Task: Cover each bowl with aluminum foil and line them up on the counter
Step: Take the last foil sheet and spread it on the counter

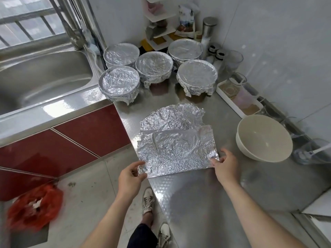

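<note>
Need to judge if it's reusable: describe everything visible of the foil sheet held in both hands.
The foil sheet is silver, wrinkled, roughly rectangular, with a round imprint in its middle. It lies on the steel counter, far edge overlapping another crumpled sheet. The left hand pinches its near-left corner, the right hand the near-right.

— Any readable text, brand or number?
— None. Printed bag (186,20) at the back: too blurred. Dark labels on two small jars (214,49): too small to read.
</note>
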The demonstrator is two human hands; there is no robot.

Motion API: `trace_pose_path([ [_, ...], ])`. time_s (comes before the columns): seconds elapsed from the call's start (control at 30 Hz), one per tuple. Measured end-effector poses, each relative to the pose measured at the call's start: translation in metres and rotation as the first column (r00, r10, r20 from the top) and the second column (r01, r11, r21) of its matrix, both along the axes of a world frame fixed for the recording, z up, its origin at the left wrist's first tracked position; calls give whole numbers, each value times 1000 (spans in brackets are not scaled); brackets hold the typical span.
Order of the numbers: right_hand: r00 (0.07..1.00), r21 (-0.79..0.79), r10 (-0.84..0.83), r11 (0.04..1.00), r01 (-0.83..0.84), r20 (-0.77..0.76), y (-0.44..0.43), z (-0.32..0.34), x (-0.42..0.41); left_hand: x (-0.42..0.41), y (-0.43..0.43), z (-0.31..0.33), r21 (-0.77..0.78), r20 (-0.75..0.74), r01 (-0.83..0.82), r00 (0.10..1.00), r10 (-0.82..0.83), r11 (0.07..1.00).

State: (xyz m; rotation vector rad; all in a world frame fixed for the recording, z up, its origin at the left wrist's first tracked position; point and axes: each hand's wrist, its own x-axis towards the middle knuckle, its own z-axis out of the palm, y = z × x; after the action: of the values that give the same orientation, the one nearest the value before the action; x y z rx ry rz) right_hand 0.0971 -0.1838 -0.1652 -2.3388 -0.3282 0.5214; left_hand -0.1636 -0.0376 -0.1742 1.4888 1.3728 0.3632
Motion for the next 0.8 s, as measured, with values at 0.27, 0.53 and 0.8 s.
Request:
trace_pose_path([
  [0.27, 997, -4, -73, 997, 73, 8, 0, -1, 0, 10, 8, 11, 163, -202, 124, 975, -90, 979],
  [0.53, 997, -45, -71, 996, 71, 13, 5, -6, -1, 58, -3, 31, 412, -510, 627, 760, -403, 661],
  [0.8, 988, 11, -154, 988, 154, 20, 2, -6, -6, 88, -15, -3, 272, -650, 842, 517, -557, 465],
])
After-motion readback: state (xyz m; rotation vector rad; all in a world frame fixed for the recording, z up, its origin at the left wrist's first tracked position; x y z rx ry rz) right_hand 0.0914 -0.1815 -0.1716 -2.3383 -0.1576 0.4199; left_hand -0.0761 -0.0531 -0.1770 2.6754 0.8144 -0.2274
